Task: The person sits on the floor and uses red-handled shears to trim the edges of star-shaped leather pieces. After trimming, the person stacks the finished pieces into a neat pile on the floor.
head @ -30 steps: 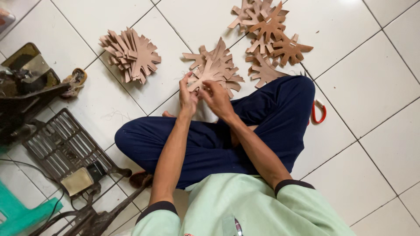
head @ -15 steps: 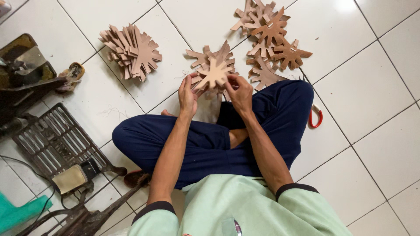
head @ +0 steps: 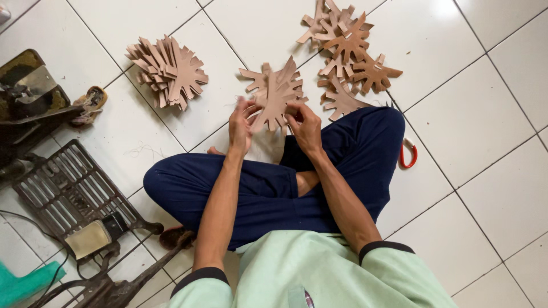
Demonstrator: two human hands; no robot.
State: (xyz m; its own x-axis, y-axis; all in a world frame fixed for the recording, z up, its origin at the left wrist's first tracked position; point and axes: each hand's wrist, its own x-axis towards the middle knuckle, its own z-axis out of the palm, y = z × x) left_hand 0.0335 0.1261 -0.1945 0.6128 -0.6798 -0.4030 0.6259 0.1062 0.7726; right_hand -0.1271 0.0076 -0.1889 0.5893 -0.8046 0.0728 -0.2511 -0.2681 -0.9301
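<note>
You're sitting cross-legged on the white tiled floor (head: 474,114) in dark blue trousers, and both your hands are up in front of your knees working the same thing: a small bundle of tan cut-out pieces (head: 274,91), flat star-like shapes with jagged arms, fanned out a bit and held just above the tiles. Your left hand (head: 241,126) is closed on the bundle's lower left edge, fingers curled around it with the thumb on the near side. Your right hand (head: 305,126) is pinching the lower right edge, fingertips tucked against the top piece, so the bundle sits between the two hands and touches both. Off to your left, well apart from the hands, there's a thick stack of the same cut-outs (head: 168,71) lying on the floor, edges splayed like a deck of cards. Up to the right, beyond your right knee, a looser pile of cut-outs (head: 348,57) is spread flat across the tiles, a few overlapping, the nearest ones just beside your trouser leg. A red-handled tool (head: 407,154) pokes out on the floor right next to your right thigh; can't tell exactly what it is since most of it is hidden. On your far left is a dark metal treadle grid (head: 63,188) of a sewing machine stand, with a black machine part (head: 28,102) above it.
</note>
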